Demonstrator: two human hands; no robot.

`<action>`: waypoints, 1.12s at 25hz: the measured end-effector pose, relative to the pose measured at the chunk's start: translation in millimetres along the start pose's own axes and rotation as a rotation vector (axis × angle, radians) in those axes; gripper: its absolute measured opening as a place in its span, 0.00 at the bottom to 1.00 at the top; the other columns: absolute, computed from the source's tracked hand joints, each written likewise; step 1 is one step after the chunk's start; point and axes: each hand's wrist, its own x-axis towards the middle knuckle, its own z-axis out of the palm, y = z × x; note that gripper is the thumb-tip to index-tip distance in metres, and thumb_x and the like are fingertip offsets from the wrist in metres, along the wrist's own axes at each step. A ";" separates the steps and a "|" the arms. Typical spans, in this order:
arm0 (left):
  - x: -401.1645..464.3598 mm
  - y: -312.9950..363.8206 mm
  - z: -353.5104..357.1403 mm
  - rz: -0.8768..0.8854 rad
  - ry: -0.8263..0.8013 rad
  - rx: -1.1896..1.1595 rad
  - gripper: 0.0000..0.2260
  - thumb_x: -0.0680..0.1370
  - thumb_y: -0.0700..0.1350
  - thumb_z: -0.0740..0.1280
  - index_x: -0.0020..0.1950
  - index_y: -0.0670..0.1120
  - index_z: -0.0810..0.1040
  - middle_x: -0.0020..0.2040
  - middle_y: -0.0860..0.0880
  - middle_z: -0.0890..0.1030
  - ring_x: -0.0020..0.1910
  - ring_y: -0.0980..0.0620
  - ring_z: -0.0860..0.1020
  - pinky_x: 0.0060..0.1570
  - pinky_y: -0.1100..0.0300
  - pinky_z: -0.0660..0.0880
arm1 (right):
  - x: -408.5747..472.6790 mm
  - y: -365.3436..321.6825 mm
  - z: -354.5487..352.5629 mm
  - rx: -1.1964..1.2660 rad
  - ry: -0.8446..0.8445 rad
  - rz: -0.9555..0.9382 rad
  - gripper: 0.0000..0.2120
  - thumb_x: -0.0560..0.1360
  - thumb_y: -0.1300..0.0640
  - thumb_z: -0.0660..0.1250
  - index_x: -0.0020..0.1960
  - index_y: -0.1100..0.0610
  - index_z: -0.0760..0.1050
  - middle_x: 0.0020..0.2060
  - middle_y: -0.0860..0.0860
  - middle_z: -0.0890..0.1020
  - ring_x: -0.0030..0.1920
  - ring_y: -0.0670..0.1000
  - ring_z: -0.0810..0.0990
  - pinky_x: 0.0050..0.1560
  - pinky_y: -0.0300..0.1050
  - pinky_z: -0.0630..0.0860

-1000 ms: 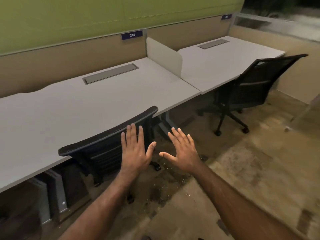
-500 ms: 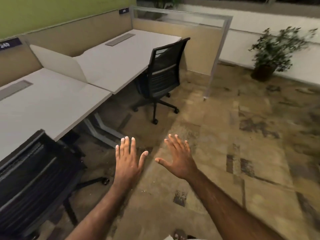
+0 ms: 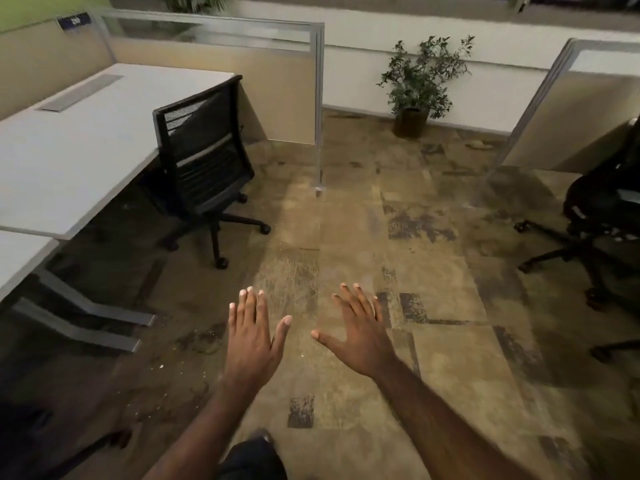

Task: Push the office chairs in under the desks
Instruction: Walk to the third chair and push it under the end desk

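A black mesh-backed office chair (image 3: 202, 157) stands on its castors at the front edge of a white desk (image 3: 79, 147), its seat partly under the top and its back angled away from the desk. My left hand (image 3: 254, 336) and my right hand (image 3: 360, 332) are held out flat over the carpet, fingers straight, holding nothing, well short of that chair. Another black office chair (image 3: 602, 220) shows partly at the right edge. A second white desk (image 3: 17, 258) lies at the near left.
A glass-topped partition (image 3: 317, 98) ends in a metal post just right of the chair. A potted plant (image 3: 420, 84) stands by the far wall. Another partition (image 3: 561, 123) stands at right. Grey desk legs (image 3: 86, 313) reach onto the open carpet at left.
My view has swung right and moved on from the near chair, which has left the frame. The far chair is now closer. Both hands stay flat and empty.
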 end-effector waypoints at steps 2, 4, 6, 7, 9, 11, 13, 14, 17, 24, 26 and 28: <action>26.6 8.2 14.7 0.033 -0.036 0.020 0.41 0.83 0.73 0.40 0.87 0.46 0.47 0.88 0.45 0.43 0.85 0.52 0.34 0.83 0.49 0.34 | 15.0 13.4 0.4 0.008 -0.002 0.033 0.53 0.74 0.14 0.47 0.87 0.47 0.59 0.88 0.44 0.50 0.87 0.46 0.38 0.84 0.58 0.34; 55.8 11.8 29.2 0.052 -0.046 0.020 0.41 0.83 0.73 0.40 0.87 0.46 0.47 0.88 0.45 0.44 0.85 0.52 0.34 0.83 0.49 0.34 | 35.3 26.4 2.0 0.027 -0.007 0.053 0.54 0.74 0.14 0.47 0.87 0.48 0.58 0.88 0.44 0.49 0.87 0.45 0.37 0.83 0.56 0.32; 89.5 12.7 44.6 0.060 -0.066 0.014 0.41 0.83 0.73 0.40 0.87 0.46 0.47 0.88 0.45 0.44 0.85 0.52 0.34 0.83 0.50 0.34 | 63.6 40.6 3.2 0.031 -0.019 0.063 0.54 0.74 0.14 0.47 0.87 0.49 0.58 0.88 0.44 0.49 0.87 0.45 0.37 0.84 0.57 0.33; 109.8 12.4 53.4 0.058 -0.082 0.012 0.41 0.83 0.73 0.40 0.87 0.46 0.47 0.88 0.45 0.44 0.85 0.51 0.34 0.82 0.51 0.33 | 81.9 49.2 4.4 0.027 -0.029 0.069 0.54 0.74 0.14 0.47 0.87 0.49 0.58 0.88 0.44 0.49 0.87 0.45 0.37 0.85 0.58 0.34; 149.6 13.6 66.4 0.066 -0.102 0.012 0.41 0.83 0.72 0.40 0.87 0.45 0.48 0.88 0.43 0.44 0.85 0.50 0.35 0.82 0.51 0.33 | 120.6 65.9 4.3 0.024 -0.039 0.084 0.55 0.74 0.14 0.48 0.88 0.50 0.57 0.88 0.45 0.49 0.87 0.46 0.37 0.86 0.61 0.38; 191.1 17.1 72.7 0.087 -0.126 0.019 0.41 0.83 0.71 0.41 0.87 0.44 0.49 0.87 0.42 0.45 0.86 0.48 0.36 0.82 0.50 0.33 | 162.3 80.5 -0.3 0.022 -0.059 0.106 0.55 0.74 0.14 0.48 0.88 0.50 0.55 0.89 0.45 0.48 0.87 0.45 0.37 0.86 0.62 0.38; 236.4 21.3 74.4 0.105 -0.142 0.022 0.41 0.83 0.71 0.41 0.87 0.44 0.48 0.87 0.42 0.44 0.86 0.47 0.37 0.82 0.50 0.34 | 206.7 91.6 -7.0 0.009 -0.057 0.107 0.53 0.76 0.15 0.49 0.88 0.50 0.55 0.89 0.46 0.48 0.86 0.45 0.36 0.86 0.61 0.37; 257.6 23.6 74.7 0.120 -0.139 0.022 0.41 0.83 0.71 0.41 0.87 0.44 0.48 0.87 0.42 0.43 0.86 0.47 0.37 0.83 0.50 0.34 | 227.7 96.7 -10.6 0.001 -0.043 0.100 0.52 0.76 0.16 0.49 0.88 0.50 0.55 0.89 0.46 0.48 0.86 0.45 0.37 0.86 0.60 0.37; 320.0 29.4 75.3 0.129 -0.123 0.005 0.42 0.83 0.72 0.40 0.87 0.44 0.49 0.88 0.42 0.44 0.86 0.47 0.37 0.83 0.50 0.34 | 290.0 108.5 -19.8 0.003 0.002 0.104 0.52 0.76 0.15 0.47 0.88 0.50 0.55 0.89 0.47 0.50 0.86 0.44 0.37 0.86 0.60 0.38; 430.4 23.6 80.5 0.117 -0.075 -0.020 0.39 0.85 0.70 0.44 0.87 0.44 0.51 0.88 0.43 0.47 0.87 0.49 0.39 0.84 0.49 0.37 | 410.7 119.3 -26.7 0.037 -0.009 0.061 0.50 0.78 0.18 0.48 0.88 0.49 0.54 0.89 0.46 0.47 0.86 0.43 0.35 0.85 0.57 0.35; 455.9 16.3 82.1 0.096 -0.061 -0.018 0.38 0.85 0.69 0.45 0.87 0.45 0.51 0.88 0.43 0.47 0.86 0.50 0.38 0.84 0.49 0.37 | 444.8 119.9 -27.1 0.051 -0.014 0.014 0.50 0.78 0.18 0.48 0.88 0.49 0.54 0.88 0.46 0.47 0.87 0.45 0.37 0.85 0.58 0.35; 504.7 5.1 89.6 0.047 -0.041 -0.026 0.38 0.86 0.69 0.45 0.86 0.44 0.53 0.88 0.42 0.49 0.87 0.49 0.40 0.84 0.46 0.39 | 507.9 127.3 -23.2 0.074 -0.035 -0.036 0.48 0.79 0.19 0.49 0.88 0.50 0.55 0.89 0.47 0.48 0.87 0.46 0.38 0.86 0.60 0.38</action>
